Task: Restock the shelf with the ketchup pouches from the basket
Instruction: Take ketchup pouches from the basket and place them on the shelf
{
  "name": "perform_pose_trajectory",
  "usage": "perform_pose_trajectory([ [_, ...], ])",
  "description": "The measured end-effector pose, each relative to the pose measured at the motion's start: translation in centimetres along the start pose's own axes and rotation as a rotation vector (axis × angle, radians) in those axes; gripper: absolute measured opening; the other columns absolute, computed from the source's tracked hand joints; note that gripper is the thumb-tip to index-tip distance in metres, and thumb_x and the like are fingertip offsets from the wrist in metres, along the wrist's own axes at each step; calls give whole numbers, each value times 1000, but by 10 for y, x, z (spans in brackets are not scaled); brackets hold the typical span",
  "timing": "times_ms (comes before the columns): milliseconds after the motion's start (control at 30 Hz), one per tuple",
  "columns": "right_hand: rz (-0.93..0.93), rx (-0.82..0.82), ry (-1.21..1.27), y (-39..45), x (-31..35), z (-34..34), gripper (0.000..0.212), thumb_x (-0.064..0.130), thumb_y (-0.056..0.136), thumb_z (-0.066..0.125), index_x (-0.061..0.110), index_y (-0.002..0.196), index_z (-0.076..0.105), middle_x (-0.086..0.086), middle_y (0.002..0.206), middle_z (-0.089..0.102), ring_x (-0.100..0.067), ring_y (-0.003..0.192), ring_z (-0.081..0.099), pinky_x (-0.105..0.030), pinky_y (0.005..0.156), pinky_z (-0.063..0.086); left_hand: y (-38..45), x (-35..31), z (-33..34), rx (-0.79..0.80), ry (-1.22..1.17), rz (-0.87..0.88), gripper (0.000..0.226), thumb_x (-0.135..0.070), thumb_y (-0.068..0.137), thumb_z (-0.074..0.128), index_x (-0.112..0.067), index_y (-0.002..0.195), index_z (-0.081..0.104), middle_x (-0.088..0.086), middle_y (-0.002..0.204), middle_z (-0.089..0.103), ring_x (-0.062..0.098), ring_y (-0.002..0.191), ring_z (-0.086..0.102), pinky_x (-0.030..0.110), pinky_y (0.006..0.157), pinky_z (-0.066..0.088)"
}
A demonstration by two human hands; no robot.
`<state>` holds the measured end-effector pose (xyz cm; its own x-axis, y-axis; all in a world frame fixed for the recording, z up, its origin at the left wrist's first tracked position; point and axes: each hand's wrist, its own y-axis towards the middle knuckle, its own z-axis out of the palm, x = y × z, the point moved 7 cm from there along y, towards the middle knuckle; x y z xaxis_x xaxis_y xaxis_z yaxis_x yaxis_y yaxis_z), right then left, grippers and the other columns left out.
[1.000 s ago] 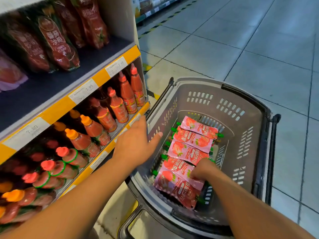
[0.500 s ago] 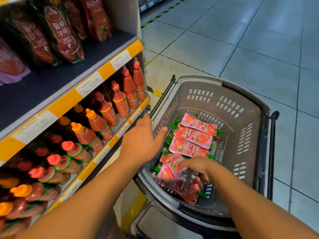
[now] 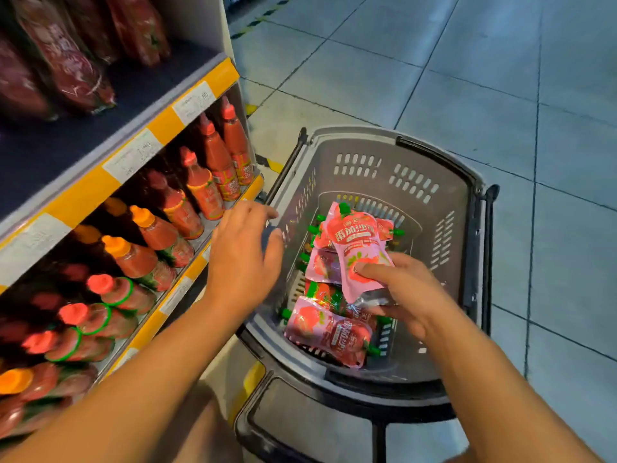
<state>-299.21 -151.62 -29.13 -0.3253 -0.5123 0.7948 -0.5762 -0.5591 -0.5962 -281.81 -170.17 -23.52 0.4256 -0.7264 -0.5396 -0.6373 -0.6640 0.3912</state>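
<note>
A grey plastic basket stands on the floor beside the shelf. My right hand grips a pink ketchup pouch by its bottom and holds it upright above the basket, green cap at the top. Several more pouches lie in the basket, one near the front. My left hand hovers over the basket's left rim with relaxed fingers, holding nothing. The upper shelf at the left has a bare dark surface in front of dark red pouches.
The lower shelf holds rows of ketchup bottles with red and orange caps. Yellow price strips run along the shelf edges. The basket's black handle stands at the right. Grey tiled floor stretches beyond.
My right hand has lifted one pouch out of the pile and turned it upright. My left hand has stayed over the basket's left rim. The camera view has shifted slightly.
</note>
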Motion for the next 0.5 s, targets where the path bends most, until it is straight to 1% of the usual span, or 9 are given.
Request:
perform_pose_trajectory([
  [33,-34,-21,27,2,4,-6,20,15,85,83,16,103,74,-9,92,82,-31,81,79,-48,76,63,0,-11,-1,-3,-30,84,15,-19,93,56,-11,102,65,3,103,63,26,100,59,45,87,48],
  [67,-67,-38,42,4,8,-12,16,15,86,83,16,100,74,-9,90,82,-31,77,79,-45,70,62,2,-22,6,53,-64,141,12,-17,90,55,-12,93,65,2,94,64,26,91,60,42,81,49],
  [133,-121,-66,86,12,17,-20,10,18,89,81,15,97,75,-9,88,82,-26,72,78,-35,57,59,9,-44,41,318,-91,144,15,-21,87,53,-13,85,66,2,81,65,25,79,62,40,72,51],
  [200,-139,-109,137,19,22,-27,13,25,91,79,14,97,77,-8,88,82,-28,78,80,-38,63,63,5,-59,101,711,31,131,20,-22,89,53,-9,82,67,8,77,67,30,76,63,42,68,53],
  [267,-140,-151,174,25,21,-30,20,36,89,78,17,89,80,-6,87,82,-29,84,80,-50,79,66,-21,-66,165,1112,224,190,16,-14,90,58,-4,91,70,15,89,71,34,84,65,39,71,54],
  [333,-128,-150,172,30,20,-26,16,46,83,75,31,83,82,-2,87,82,-29,86,80,-60,87,63,-55,-49,223,1425,441,259,17,-11,89,65,-4,103,71,15,101,71,35,89,65,37,71,51],
  [400,-133,-114,190,30,19,-19,12,40,85,75,31,82,82,-2,88,82,-29,86,80,-61,90,61,-77,-25,259,1566,572,243,34,-19,86,76,-6,117,70,13,111,71,34,94,67,36,75,55],
  [467,-139,-65,202,30,18,-12,13,27,91,75,23,81,82,-5,89,82,-30,85,80,-60,90,61,-85,-10,274,1591,605,187,56,-24,82,80,-8,133,65,13,125,70,33,105,69,40,84,59],
  [500,-145,-41,206,29,19,-10,13,23,93,74,20,83,81,-6,89,82,-30,85,80,-58,89,62,-88,-5,279,1593,614,180,59,-24,82,80,-8,136,63,13,127,69,33,108,69,41,86,59],
])
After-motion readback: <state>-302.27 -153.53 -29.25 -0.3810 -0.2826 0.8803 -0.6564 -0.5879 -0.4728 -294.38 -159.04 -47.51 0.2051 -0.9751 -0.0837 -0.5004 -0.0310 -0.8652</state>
